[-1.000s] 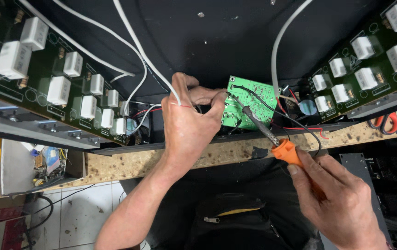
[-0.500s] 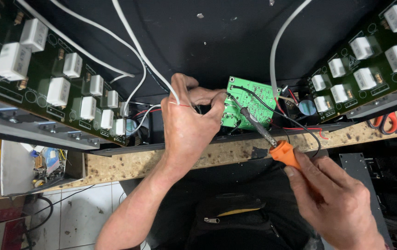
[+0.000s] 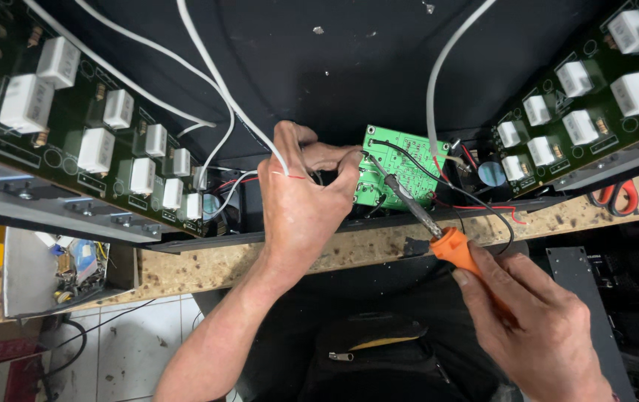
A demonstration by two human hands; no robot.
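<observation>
A small circuit board [image 3: 401, 167] sits at the middle, against the far side of the wooden bench edge [image 3: 185, 268]. The left hand [image 3: 304, 201] lies just left of it, fingertips touching its left edge. From the lower right, the right hand [image 3: 535, 320] holds a soldering iron [image 3: 427, 219], whose tip reaches up-left onto the board, probably touching it. A large board with blocks [image 3: 88, 141] stretches away on the left, another [image 3: 587, 112] on the right. Two cables [image 3: 208, 74] run down from the top behind the left hand; a third cable [image 3: 438, 82] drops to the small board. Scissors [image 3: 621, 197] lie on the bench at far right.
</observation>
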